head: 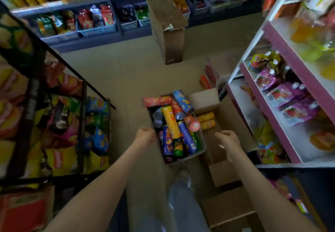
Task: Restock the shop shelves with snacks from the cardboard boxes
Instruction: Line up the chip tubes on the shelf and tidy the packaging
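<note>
A box [203, 147] full of several chip tubes in red, yellow, blue and green stands on the floor below me. A red tube [156, 101] lies across its far edge. My left hand [145, 136] is at the box's left rim, fingers curled, seemingly gripping it. My right hand [227, 139] hovers just right of the box with fingers loosely apart, holding nothing. An open cardboard box [230, 115] lies to the right with orange packets [206, 120] inside.
A black wire rack [54, 123] of chip bags stands on the left. White and pink shelves [282, 94] with pouches rise on the right. A tall cardboard box [168, 30] stands ahead in the aisle. Dark shelves [94, 30] line the back. My shoe [184, 177] is below the box.
</note>
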Demonstrator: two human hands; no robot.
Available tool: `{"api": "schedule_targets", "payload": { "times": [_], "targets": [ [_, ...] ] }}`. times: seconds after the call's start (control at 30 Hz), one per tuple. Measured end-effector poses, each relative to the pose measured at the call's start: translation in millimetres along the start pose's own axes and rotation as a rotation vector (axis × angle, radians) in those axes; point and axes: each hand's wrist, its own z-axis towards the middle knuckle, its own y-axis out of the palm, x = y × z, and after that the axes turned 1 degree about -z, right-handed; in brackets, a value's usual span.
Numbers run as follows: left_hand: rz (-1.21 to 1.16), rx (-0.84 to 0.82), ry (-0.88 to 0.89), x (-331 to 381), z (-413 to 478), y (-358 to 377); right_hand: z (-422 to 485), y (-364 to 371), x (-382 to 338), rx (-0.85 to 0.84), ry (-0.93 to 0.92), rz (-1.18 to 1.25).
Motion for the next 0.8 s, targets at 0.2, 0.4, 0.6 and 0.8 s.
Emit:
{"api": "schedule_targets", "payload": {
  "times": [0.2,0.4,0.6,0.8],
  "targets": [
    [-0.051,0.047,-0.048,33,106,16,96,64,-56,-0.015,-0.038,-0.130],
    [-0.141,0.178,-0.148,34,247,45,213,137,-62,-0.032,-0.112,-0.270],
    [-0.042,0.407,-0.082,35,358,66,317,199,-57,-0.071,-0.233,-0.339],
    [-0.068,0.289,-0.158,21,445,75,373,244,-48,-0.062,-0.140,-0.570]
  ]
}}
